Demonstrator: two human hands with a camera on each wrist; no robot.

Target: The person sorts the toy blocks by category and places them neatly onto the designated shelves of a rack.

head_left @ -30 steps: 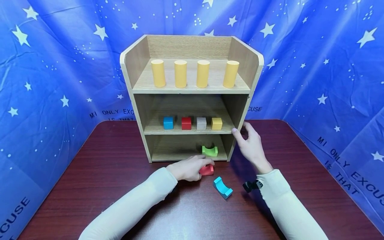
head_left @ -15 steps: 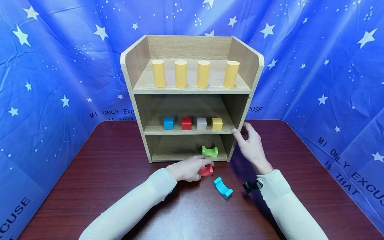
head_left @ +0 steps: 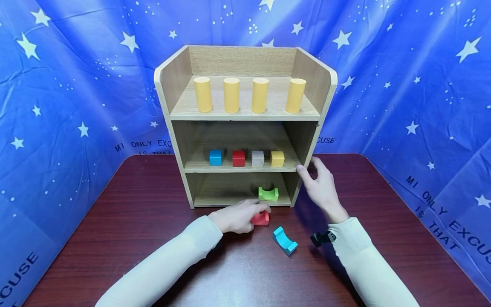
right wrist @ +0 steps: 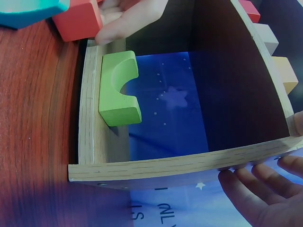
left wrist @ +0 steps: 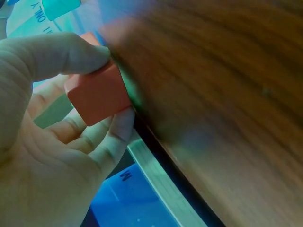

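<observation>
My left hand pinches a red arch block between thumb and fingers, low over the table just in front of the wooden shelf. The left wrist view shows the thumb across one side of that block and fingertips on the other. My right hand holds the shelf's right side panel, thumb at the front edge by the middle board and fingers along the outside. A green arch block sits on the bottom board, its hollow facing up. On the table lies a blue arch block, turned at an angle.
Several yellow cylinders stand in a row on the top board. Below them, a blue cube, a red cube, a grey cube and a yellow cube line the middle board. A starred blue curtain surrounds the dark wooden table.
My left hand has shifted slightly to the left with the red arch block. The right hand keeps its place on the shelf.
</observation>
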